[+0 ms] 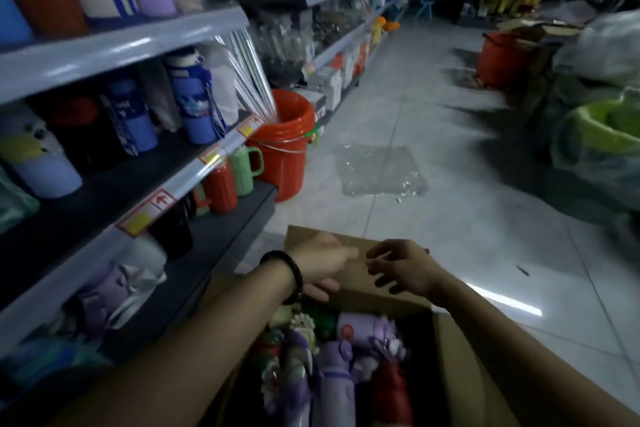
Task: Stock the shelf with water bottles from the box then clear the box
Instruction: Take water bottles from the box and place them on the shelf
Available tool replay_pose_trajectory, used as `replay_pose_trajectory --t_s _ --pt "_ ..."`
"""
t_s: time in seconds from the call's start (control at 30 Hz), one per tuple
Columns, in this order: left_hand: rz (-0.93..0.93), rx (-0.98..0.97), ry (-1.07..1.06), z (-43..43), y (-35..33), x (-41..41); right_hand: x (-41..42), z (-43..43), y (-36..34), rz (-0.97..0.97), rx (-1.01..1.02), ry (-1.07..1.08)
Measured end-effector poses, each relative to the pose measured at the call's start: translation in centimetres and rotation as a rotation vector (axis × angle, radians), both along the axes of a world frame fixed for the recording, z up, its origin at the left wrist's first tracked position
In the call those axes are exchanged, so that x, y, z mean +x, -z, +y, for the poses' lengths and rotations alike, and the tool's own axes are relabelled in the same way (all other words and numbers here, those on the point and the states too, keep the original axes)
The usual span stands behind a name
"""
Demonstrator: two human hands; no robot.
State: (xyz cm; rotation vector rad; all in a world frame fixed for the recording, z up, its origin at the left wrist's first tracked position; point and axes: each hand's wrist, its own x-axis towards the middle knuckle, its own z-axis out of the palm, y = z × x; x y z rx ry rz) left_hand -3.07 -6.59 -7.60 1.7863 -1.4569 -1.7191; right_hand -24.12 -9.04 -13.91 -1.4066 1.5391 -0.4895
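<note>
Now you are gripping the far flap (367, 291) of the box (457, 367), low in the frame's centre, with your left hand (322, 267). Your right hand (405, 270) is curling beside it, grip unclear. Bottles (337, 371) are lying inside the box, with the shelf (138, 48) at left.

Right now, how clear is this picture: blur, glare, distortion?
Head view: dim overall; motion blur smears the right edge around the green basin; the shelf edges bow from the wide-angle lens; a glare streak lies on the floor tiles right of the cardboard box.
</note>
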Motion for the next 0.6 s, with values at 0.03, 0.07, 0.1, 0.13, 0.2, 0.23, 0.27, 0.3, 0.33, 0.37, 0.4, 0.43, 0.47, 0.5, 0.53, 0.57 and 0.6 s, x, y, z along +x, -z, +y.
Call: replay_pose_trajectory --t_s 0.03,0.07,0.1,0.13,0.2,0.23,0.27,0.3,0.33,0.37,0.4,0.43,0.47,0.5,0.53,0.57,0.6 --pt "-0.033 -0.015 0.034 0.2 1.0 -0.6 -0.8 0.2 1.4 0.028 0.036 0.024" --pt "-0.081 -0.027 0.074 0.6 1.9 -0.9 -1.5 0.3 3.1 0.068 0.064 0.044" --pt "-0.111 -0.032 0.107 1.0 2.9 -1.1 -2.1 0.5 4.7 0.122 0.093 0.051" --pt "-0.14 -0.018 0.139 1.5 3.9 -1.3 -2.6 0.6 6.4 0.183 0.121 0.038" --pt "-0.207 0.012 0.208 2.4 5.7 -1.4 -3.3 1.2 9.2 0.328 0.176 -0.048" --pt "-0.235 0.016 0.234 2.8 6.4 -1.4 -3.7 1.6 10.6 0.398 0.199 -0.107" --pt "-0.261 0.022 0.259 3.2 7.0 -1.4 -4.0 2.0 11.9 0.464 0.22 -0.163" --pt "-0.271 0.025 0.277 3.4 7.5 -1.2 -4.3 2.4 13.0 0.52 0.249 -0.211" --pt "-0.282 0.036 0.295 3.5 7.9 -1.0 -4.6 3.0 14.2 0.553 0.284 -0.246" --pt "-0.29 0.031 0.318 3.5 8.2 -0.8 -4.9 3.5 15.1 0.572 0.327 -0.274" --pt "-0.308 0.028 0.347 3.4 8.3 -0.5 -5.0 4.1 16.0 0.562 0.384 -0.271" --pt "-0.318 0.021 0.368 3.3 8.5 -0.3 -5.0 4.7 16.8 0.533 0.435 -0.254" --pt "-0.334 0.014 0.378 3.2 8.5 -0.1 -4.9 5.1 17.7 0.503 0.456 -0.237" --pt "-0.347 -0.002 0.378 3.1 8.4 0.1 -4.8 5.6 18.4 0.487 0.46 -0.241" --pt "-0.364 -0.007 0.379 3.1 8.3 0.2 -4.5 6.1 19.1 0.482 0.463 -0.255" --pt "-0.378 -0.012 0.381 3.1 8.3 0.3 -4.3 6.5 19.7 0.485 0.452 -0.275" --pt "-0.389 -0.011 0.385 3.2 8.2 0.4 -4.1 6.9 20.2 0.471 0.437 -0.284"
